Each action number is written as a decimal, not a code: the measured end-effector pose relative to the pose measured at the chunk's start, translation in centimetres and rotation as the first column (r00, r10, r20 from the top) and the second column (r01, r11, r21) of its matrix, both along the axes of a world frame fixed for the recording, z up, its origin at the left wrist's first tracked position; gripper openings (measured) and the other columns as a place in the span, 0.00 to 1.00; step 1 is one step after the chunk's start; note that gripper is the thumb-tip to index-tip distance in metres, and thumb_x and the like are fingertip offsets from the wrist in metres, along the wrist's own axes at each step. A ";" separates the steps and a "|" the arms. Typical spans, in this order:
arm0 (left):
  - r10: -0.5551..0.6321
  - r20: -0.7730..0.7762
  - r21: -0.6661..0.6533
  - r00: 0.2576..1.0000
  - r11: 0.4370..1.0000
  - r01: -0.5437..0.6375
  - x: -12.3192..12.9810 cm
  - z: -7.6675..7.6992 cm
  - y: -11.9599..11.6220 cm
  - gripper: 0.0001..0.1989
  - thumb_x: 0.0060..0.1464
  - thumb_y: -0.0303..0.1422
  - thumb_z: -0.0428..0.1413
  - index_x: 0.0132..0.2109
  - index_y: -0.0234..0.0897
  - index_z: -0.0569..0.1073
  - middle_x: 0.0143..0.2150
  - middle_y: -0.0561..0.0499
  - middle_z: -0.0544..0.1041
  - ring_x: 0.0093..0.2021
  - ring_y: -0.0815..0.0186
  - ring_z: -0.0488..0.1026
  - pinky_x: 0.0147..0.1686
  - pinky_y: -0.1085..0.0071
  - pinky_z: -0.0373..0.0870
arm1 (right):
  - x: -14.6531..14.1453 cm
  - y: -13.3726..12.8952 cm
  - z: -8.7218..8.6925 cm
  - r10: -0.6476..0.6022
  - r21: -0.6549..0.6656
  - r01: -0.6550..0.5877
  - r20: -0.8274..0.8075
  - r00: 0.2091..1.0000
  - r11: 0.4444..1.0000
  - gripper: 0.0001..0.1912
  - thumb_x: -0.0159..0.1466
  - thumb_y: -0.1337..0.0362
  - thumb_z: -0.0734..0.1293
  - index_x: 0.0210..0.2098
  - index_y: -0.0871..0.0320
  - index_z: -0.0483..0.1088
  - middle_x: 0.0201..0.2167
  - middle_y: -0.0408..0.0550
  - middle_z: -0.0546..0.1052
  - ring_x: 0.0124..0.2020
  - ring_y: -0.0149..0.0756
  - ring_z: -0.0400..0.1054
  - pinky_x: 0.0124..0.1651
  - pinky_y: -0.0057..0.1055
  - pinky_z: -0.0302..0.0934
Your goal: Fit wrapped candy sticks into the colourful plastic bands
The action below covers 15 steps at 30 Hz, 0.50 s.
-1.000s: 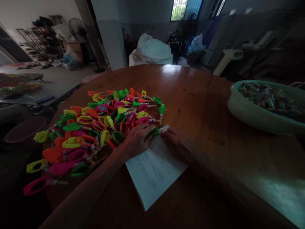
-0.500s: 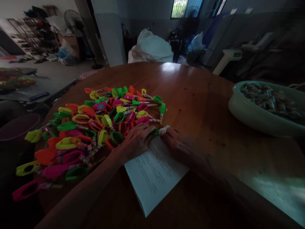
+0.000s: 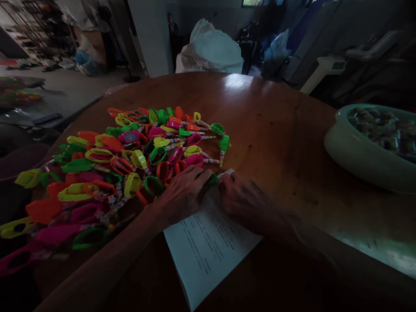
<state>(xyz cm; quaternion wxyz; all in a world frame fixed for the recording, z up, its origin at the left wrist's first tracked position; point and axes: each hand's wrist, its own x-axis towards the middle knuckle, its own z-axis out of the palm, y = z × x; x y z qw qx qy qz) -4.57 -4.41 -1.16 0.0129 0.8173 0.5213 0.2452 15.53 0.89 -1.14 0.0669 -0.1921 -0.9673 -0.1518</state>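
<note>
My left hand [image 3: 185, 190] is closed around a green plastic piece [image 3: 212, 178], most of it covered by the fingers. Close beside it, my right hand [image 3: 238, 193] pinches something small and whitish that I cannot make out. Both hands rest over the top end of a white printed booklet [image 3: 208, 255] lying slanted on the table. A heap of bright plastic loop-shaped toys [image 3: 100, 154] in green, yellow, orange and pink spreads to the left. Many carry a striped tube; one green toy [image 3: 224, 143] lies just beyond my hands.
The round wooden table [image 3: 269, 143] has a pale green basin [image 3: 364, 160] of small wrapped pieces at its right side. Behind the far edge stands a big white sack [image 3: 211, 50]. A scale-like stand [image 3: 325, 71] is at the back right.
The view has tipped slightly downward, so the table sits higher in the picture. Both hands stay together at the booklet's top, with the green piece still in the left hand.
</note>
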 end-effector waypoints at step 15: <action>0.077 -0.188 -0.037 0.979 0.996 -0.085 0.1 1.6 -0.3 0.19 0.54 0.27 0.53 0.54 0.33 0.68 0.51 0.39 0.73 0.53 0.52 0.68 0.49 0.58 0.70 | -0.7 0.0 0.0 -0.141 -0.039 0.144 0.077 0.987 0.989 0.13 0.61 0.76 0.58 0.38 0.61 0.71 0.38 0.53 0.72 0.33 0.34 0.64 0.32 0.30 0.53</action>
